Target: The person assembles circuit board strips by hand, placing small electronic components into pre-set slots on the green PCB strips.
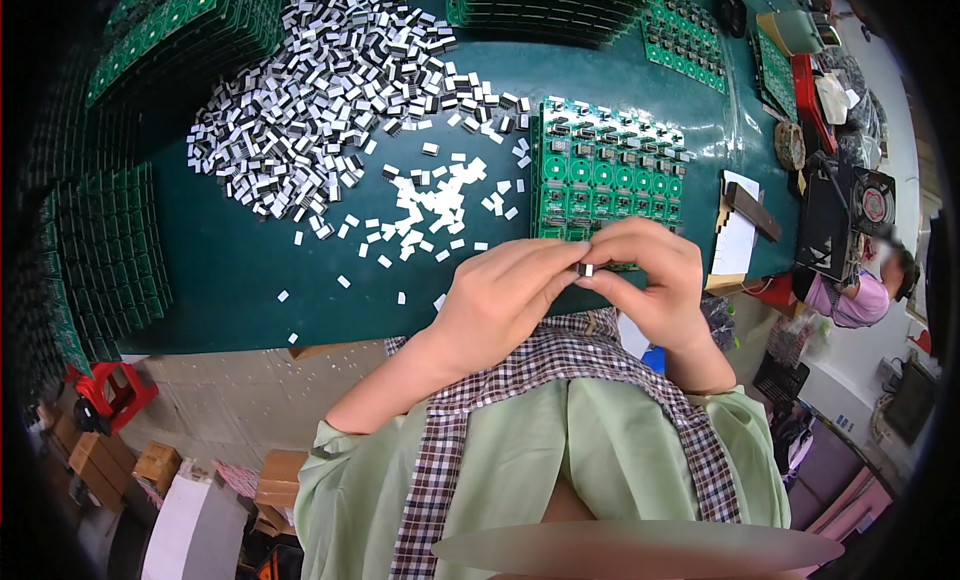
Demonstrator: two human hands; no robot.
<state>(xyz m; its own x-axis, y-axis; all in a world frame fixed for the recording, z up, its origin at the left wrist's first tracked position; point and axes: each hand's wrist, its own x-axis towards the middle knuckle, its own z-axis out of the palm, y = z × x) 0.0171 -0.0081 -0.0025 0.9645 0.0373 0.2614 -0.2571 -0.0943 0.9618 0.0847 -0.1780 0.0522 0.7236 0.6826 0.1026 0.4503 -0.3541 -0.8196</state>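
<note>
My left hand [508, 295] and my right hand [655, 280] meet at the table's near edge. Their fingertips close together around a small dark electronic component [586, 270] with a white face. Just beyond the fingers lies a green circuit board panel [612, 170], filled with rows of round outlines and small mounted parts; my hands cover part of its near edge. To the left is a large heap of similar white-topped dark components [300, 120]. Small white rectangular pieces [435, 205] lie scattered between the heap and my left hand.
Stacks of green circuit boards stand at far left [190, 30], left [105, 260] and far centre [550, 10]. On the right are a white paper with a dark bar [752, 212], a tape roll [789, 145] and a black fan [873, 200]. Another person [850, 298] sits beyond.
</note>
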